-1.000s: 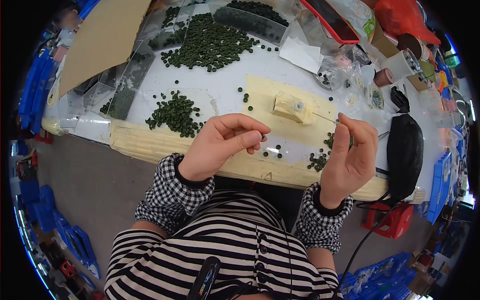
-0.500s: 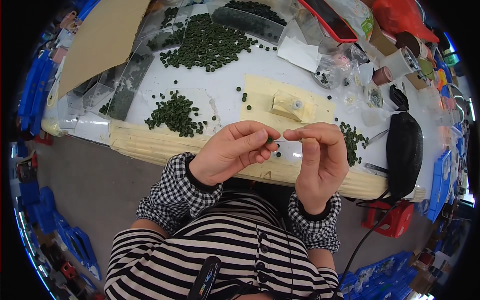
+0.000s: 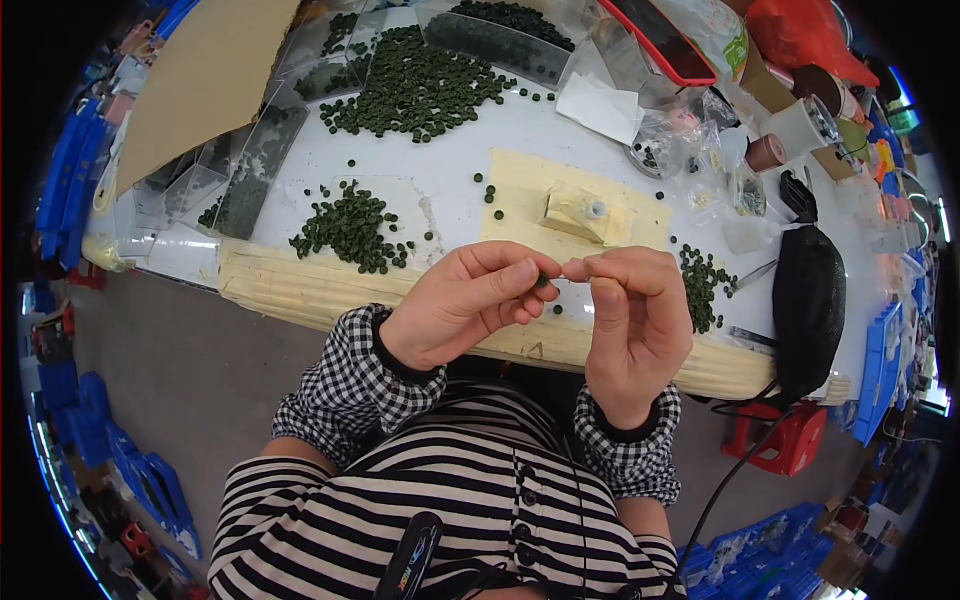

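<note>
Thumb and forefinger of the left hand [image 3: 460, 308] are closed on a small dark green bead [image 3: 543, 281], held up above the front edge of the table [image 3: 452, 190], while the right hand [image 3: 640, 325] pinches a thin needle [image 3: 559, 279] that reaches from its fingertips toward the bead. The fingertips of both hands nearly meet, and the gap is so small and partly covered that I cannot tell whether the needle's tip is inside the bead or only against it. One loose bead [image 3: 557, 310] lies on the table just below the fingertips. Beyond the hands, a yellow block [image 3: 572, 217] with a pale peg [image 3: 596, 209] on top stands on a yellow sheet [image 3: 512, 180]. Green beads lie in a small pile [image 3: 703, 288] just beside the right hand, another pile [image 3: 350, 230] to the left of the left hand, and a much larger heap [image 3: 415, 95] farther back, among clear plastic trays [image 3: 262, 165]. A sheet of cardboard [image 3: 200, 85] leans over the trays at left; a white napkin [image 3: 600, 108] and a red-cased phone [image 3: 662, 40] are at the back, and a black bag [image 3: 808, 310] sits at right.
</note>
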The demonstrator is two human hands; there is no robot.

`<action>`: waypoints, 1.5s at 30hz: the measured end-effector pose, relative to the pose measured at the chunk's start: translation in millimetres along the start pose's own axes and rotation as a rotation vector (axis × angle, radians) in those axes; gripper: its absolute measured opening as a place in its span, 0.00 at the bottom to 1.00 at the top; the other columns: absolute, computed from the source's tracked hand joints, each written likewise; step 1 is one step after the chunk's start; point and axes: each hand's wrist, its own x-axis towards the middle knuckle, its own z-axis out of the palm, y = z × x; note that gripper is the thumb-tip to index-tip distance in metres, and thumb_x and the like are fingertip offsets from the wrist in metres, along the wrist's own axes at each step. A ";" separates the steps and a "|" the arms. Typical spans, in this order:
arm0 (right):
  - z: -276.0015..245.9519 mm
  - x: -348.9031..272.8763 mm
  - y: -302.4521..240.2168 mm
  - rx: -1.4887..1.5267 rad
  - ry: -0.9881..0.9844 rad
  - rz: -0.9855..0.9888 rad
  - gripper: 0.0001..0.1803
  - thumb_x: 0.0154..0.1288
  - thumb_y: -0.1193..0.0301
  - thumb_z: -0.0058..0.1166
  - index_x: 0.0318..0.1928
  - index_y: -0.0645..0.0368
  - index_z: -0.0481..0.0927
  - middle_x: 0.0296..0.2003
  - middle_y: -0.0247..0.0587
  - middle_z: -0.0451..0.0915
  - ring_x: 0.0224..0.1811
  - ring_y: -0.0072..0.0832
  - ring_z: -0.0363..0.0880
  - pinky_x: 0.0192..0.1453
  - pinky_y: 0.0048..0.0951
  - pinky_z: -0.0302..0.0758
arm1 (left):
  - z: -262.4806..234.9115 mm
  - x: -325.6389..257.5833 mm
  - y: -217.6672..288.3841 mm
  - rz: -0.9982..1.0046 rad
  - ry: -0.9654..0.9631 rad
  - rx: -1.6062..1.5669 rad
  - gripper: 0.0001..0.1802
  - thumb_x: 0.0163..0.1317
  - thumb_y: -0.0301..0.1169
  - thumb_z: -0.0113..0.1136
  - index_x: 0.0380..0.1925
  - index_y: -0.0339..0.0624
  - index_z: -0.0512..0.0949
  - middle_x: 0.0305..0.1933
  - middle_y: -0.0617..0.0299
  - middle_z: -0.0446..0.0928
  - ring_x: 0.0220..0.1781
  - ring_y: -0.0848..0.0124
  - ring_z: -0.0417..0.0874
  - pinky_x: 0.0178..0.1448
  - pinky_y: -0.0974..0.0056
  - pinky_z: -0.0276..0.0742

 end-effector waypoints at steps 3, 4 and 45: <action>-0.6 0.5 1.2 -0.039 -0.014 -0.041 0.05 0.63 0.80 0.61 0.39 0.63 0.80 0.33 0.42 0.83 0.37 0.32 0.80 0.42 0.28 0.76 | -0.7 0.0 -0.5 0.001 0.005 0.005 0.14 0.73 0.31 0.53 0.52 0.33 0.77 0.43 0.58 0.82 0.39 0.78 0.82 0.48 0.74 0.81; -0.7 0.6 1.4 -0.041 -0.017 -0.043 0.05 0.63 0.80 0.60 0.39 0.63 0.80 0.33 0.42 0.83 0.37 0.32 0.80 0.42 0.27 0.76 | -1.1 0.1 -0.6 0.001 0.007 0.007 0.14 0.73 0.31 0.53 0.52 0.33 0.77 0.43 0.58 0.83 0.39 0.78 0.82 0.48 0.74 0.81; 3.3 -15.0 2.3 -0.196 -0.165 -0.038 0.20 0.55 0.81 0.63 0.51 0.59 0.85 0.35 0.37 0.78 0.36 0.32 0.73 0.41 0.29 0.70 | 12.3 -5.1 -2.6 0.544 0.185 0.586 0.12 0.62 0.16 0.61 0.46 0.28 0.79 0.44 0.54 0.81 0.47 0.70 0.84 0.53 0.69 0.83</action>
